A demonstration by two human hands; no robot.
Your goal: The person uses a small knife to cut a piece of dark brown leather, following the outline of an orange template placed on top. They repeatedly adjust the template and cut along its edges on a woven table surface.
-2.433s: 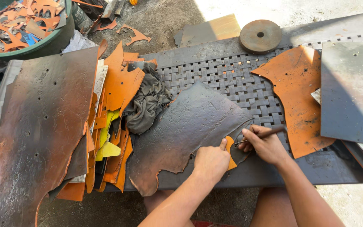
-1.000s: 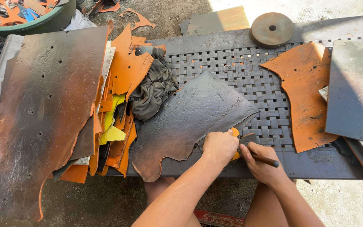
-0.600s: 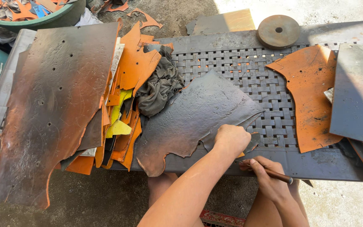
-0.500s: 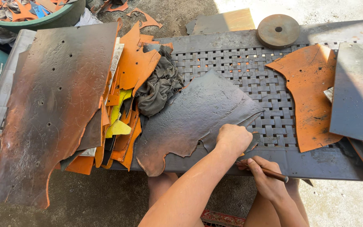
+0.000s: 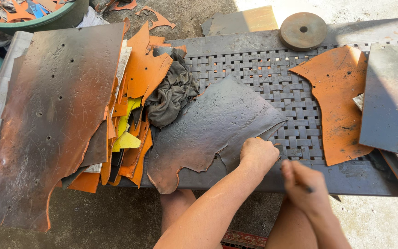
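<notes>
A: What is your right hand [image 5: 302, 186] doing, nearest you at about five o'clock?

B: You are curling its fingers [image 5: 295, 173] tight around a thin dark tool [image 5: 308, 189]. Only a sliver of it is showing past your knuckles, so I cannot tell what kind of tool it is. The hand is hanging just off the near edge of the bench [image 5: 346, 177].

A: And the left hand [image 5: 258, 154]?

B: Just above it, toward the centre. You are pressing it down as a loose fist, fingers folded together, on the near right corner of the dark sheet [image 5: 213, 127]. A bit of orange is peeking out at the knuckles.

A: Where is that sheet lying?

B: It is lying flat across the middle of the bench, partly on the woven grid [image 5: 272, 74], with its ragged lower edge hanging over the near rim at seven o'clock.

A: What is sitting around it?

B: At ten o'clock from it a grey rag [image 5: 171, 94] is bunching against its upper left edge. Farther at nine o'clock, orange and yellow scraps [image 5: 132, 115] are stacking up, and a big rusty-brown sheet [image 5: 51, 120] is covering the left end. At three o'clock an orange piece [image 5: 339, 99] is lying well apart, with a grey sheet [image 5: 392, 101] beside it.

A: And farthest away?

B: At one o'clock a round disc [image 5: 303, 30] is resting on the far edge, and at eleven o'clock a green tub [image 5: 47, 18] is holding more scraps.
</notes>
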